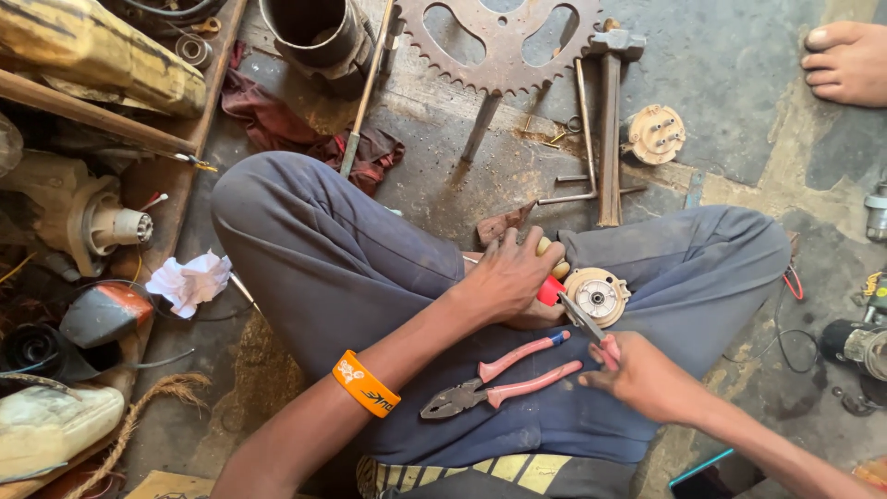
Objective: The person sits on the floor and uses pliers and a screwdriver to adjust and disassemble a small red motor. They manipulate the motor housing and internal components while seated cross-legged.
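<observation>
Head camera, steep downward view, close over lap.

Pliers on lap, left of right hand

Floor: bare concrete, stained, dusty. On it, top centre, a rusty toothed sprocket with a hammer just to its right, head up, handle running down. An L-shaped bent rod lies just left of the hammer handle. Small round tan disc with pins sits right of the hammer. Dark red rag at upper left, a long rod across it. Crumpled white paper at left. Metal cylinder at top.
</observation>
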